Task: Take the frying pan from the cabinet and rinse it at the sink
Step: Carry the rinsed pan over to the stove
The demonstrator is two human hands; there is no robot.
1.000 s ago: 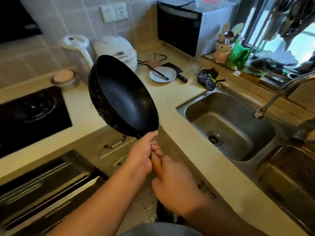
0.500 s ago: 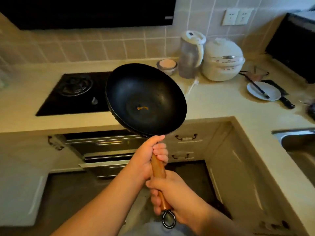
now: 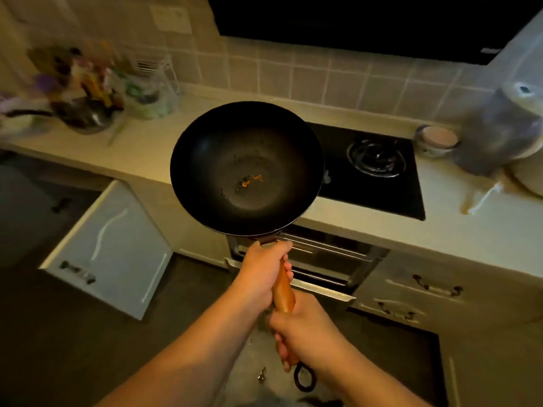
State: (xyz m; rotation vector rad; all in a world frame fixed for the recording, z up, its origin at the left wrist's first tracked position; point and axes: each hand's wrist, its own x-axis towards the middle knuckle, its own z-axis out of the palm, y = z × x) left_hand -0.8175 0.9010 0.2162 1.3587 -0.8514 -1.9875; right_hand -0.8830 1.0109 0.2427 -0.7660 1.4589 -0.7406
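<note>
Kitchen corner, dim and warm-lit. The surface [image 3: 152, 148] runs along the tiled wall and bends right; a black gas hob [image 3: 373, 174] is set into it, with its burner ring [image 3: 377, 158] in plain sight. No sink in view — so the rinse step is judged not yet begun, and the pan must travel to get there.

Below the surface a white cabinet door [image 3: 108, 248] hangs wide open at left, likely the place the pan came from. Under the hob a metal pull-out rack [image 3: 317, 259] juts forward, unclosed.

Frying pan [image 3: 246, 168]: black, deep-sided, held in the air in front of the hob edge, clear of the surface, inside turned up toward the camera. Probably tilted so for inspection — a small orange-brown residue [image 3: 252, 180] and dark specks sit near the centre, reason enough to rinse.

Wooden handle [image 3: 283, 292] points back toward the person. Left hand [image 3: 261, 277] is clenched round the handle close to the pan bowl, taking the weight; right hand [image 3: 305, 333] is clenched round the rear end, steadying the angle. A two-handed grip suggests a heavy pan. Metal hanging loop [image 3: 304, 377] protrudes below the right hand.

Far right, blurred: a kettle [image 3: 499, 133] and a small lidded bowl [image 3: 437, 141].
</note>
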